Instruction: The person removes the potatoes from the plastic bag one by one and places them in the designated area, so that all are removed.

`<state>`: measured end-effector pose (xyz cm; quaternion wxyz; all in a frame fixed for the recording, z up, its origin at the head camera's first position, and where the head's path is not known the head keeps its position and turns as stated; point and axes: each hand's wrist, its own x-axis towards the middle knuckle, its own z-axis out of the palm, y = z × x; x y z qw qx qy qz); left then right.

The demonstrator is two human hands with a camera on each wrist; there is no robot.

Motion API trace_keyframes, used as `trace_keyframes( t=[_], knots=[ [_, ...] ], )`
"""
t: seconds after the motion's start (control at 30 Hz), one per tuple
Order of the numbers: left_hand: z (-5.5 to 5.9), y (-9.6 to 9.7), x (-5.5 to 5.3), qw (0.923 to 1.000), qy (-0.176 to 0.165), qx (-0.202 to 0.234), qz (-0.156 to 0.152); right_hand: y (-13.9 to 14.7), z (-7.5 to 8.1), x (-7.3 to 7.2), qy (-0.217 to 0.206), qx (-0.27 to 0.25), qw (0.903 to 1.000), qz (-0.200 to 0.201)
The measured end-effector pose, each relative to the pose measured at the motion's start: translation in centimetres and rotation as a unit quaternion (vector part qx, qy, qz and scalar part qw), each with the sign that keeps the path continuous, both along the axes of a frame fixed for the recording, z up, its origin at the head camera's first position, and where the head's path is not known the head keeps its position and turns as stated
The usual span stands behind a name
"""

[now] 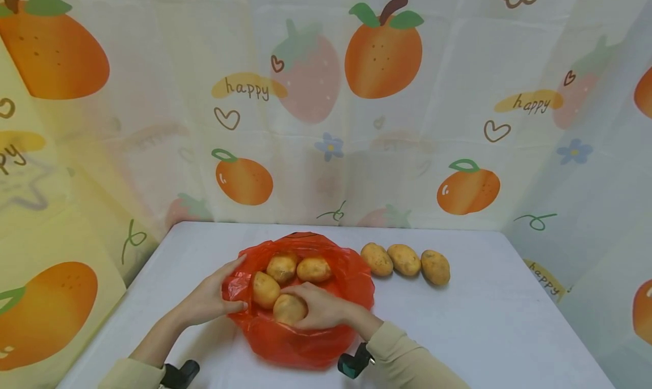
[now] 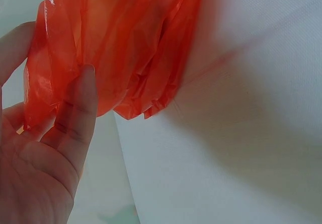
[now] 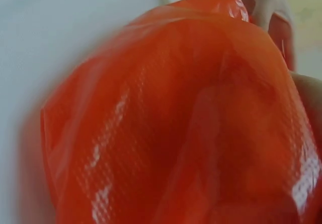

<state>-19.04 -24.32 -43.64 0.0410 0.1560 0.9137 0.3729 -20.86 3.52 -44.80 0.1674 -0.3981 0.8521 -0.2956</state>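
A red plastic bag [image 1: 311, 346] stands with its mouth wide on the white table [image 1: 489, 332]. My left hand [image 1: 206, 301] holds the bag's left rim, its thumb and fingers spread along the plastic. Close up in the left wrist view, the thin red film hangs between the fingers of that hand [image 2: 40, 168]. Inside the bag, my right hand [image 1: 323, 308] grips a potato [image 1: 288, 310] near the front. Three more potatoes lie in the bag beside it, one at the left [image 1: 265, 290] and two behind. The bag wall [image 3: 151, 108] hides the right hand in the right wrist view.
Three potatoes [image 1: 404, 260] sit in a row on the table, just right of the bag's back edge. A fruit-printed curtain [image 1: 305, 151] hangs behind the table and along both sides.
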Motion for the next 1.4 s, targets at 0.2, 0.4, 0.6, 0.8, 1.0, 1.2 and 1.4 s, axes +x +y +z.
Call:
trace_keyframes(
  t=[0.2, 0.4, 0.6, 0.8, 1.0, 1.2, 1.4],
  knots=[
    [-0.1, 0.0, 0.0, 1.0000, 0.001, 0.000, -0.002, 0.3, 0.2, -0.2, -0.008, 0.003, 0.9995, -0.030],
    [0.2, 0.0, 0.1, 1.0000, 0.008, 0.001, -0.005, 0.7, 1.0, -0.4, -0.002, -0.003, 0.9993, -0.037],
    [0.5, 0.0, 0.3, 0.9999, 0.009, 0.006, -0.009, 1.2, 2.0, -0.6, -0.018, -0.010, 0.9985, -0.051],
    [0.3, 0.0, 0.1, 1.0000, 0.000, 0.008, -0.006, 1.9, 3.1, -0.8, -0.009, -0.033, 0.9979, -0.054],
    [0.1, 0.0, 0.0, 0.9999, -0.007, 0.012, -0.004, 2.4, 4.2, -1.0, 0.004, -0.044, 0.9975, -0.055],
    [0.2, -0.1, 0.0, 0.9999, -0.006, 0.008, -0.003, 3.0, 5.2, -0.8, 0.004, -0.051, 0.9963, -0.070],
    [0.3, -0.1, 0.0, 0.9999, -0.009, 0.009, -0.002, 3.9, 6.0, -0.4, 0.009, -0.079, 0.9933, -0.084]
  ],
)
